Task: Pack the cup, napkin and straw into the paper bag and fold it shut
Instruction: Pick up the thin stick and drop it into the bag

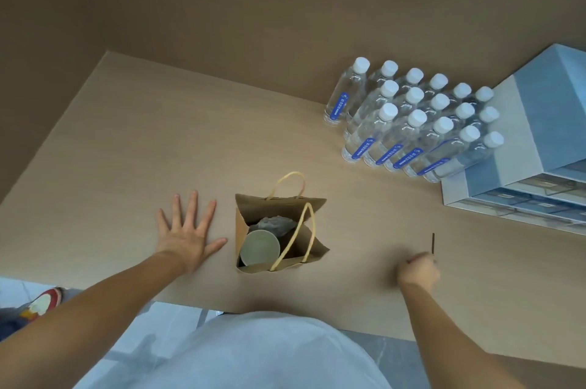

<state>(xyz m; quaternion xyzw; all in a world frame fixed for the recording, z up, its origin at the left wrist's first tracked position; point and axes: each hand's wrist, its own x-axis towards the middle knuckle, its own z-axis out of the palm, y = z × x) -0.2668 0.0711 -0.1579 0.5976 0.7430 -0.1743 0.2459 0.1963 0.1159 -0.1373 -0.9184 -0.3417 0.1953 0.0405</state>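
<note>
A brown paper bag (247,207) with yellow cord handles stands open near the table's front edge. Inside it a pale cup (259,247) sits upright, and a crumpled grey napkin (275,223) lies behind the cup. My left hand (187,234) rests flat on the table just left of the bag, fingers spread, holding nothing. Far to the right of the bag, my right hand (418,271) is closed around the lower end of a thin dark straw (433,242), which sticks up from the fingers.
Several clear water bottles (412,122) with white caps stand in rows at the back right. A blue-grey drawer unit (523,160) sits at the right edge. The wooden table (158,141) ends close to my body.
</note>
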